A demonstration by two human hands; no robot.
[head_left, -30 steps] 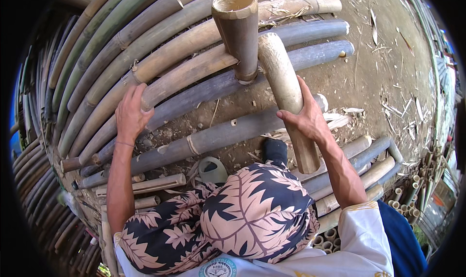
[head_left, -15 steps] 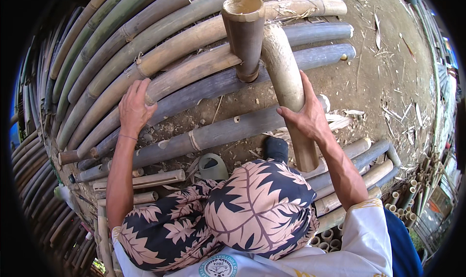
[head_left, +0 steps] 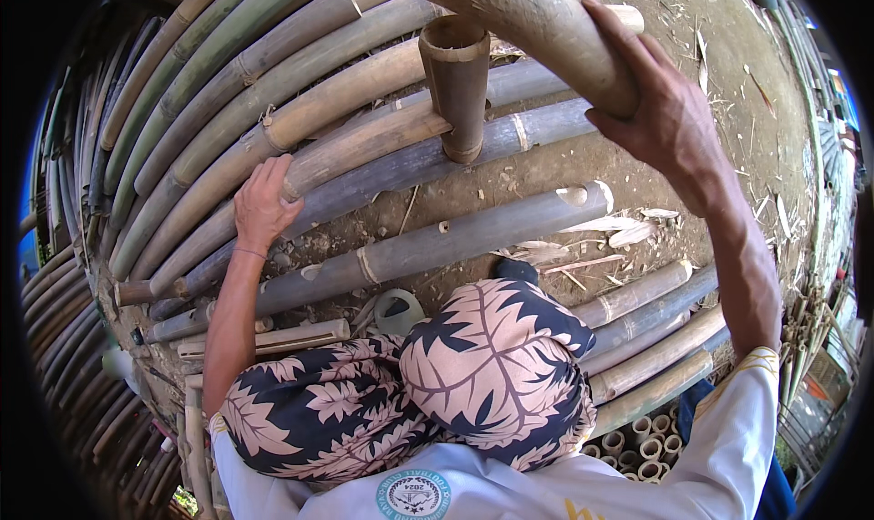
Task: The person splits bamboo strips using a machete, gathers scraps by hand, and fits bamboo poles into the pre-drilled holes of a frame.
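Observation:
My left hand (head_left: 262, 212) is closed on the near end of a tan bamboo length (head_left: 364, 156). The far end of that length meets the side of an upright, open-topped brown bamboo tube (head_left: 458, 92). Raised above the tube is a thick, pale wooden club (head_left: 537, 24), gripped in my right hand (head_left: 669, 110). The club lies slanted, its left end over the tube's rim with a gap I cannot judge. A dark grey bamboo pole (head_left: 391, 178) runs under the tube.
Many long bamboo poles (head_left: 209, 83) lie side by side at the far left. A drilled grey bamboo pole (head_left: 419, 238) crosses in front of my knees. Short bamboo pieces (head_left: 646, 452) stand at lower right. Shavings litter the dirt floor (head_left: 674, 238).
My right hand has swung the club up from beside the tube to above it, tipping it from near upright to slanted. My left hand keeps hold of the bamboo length.

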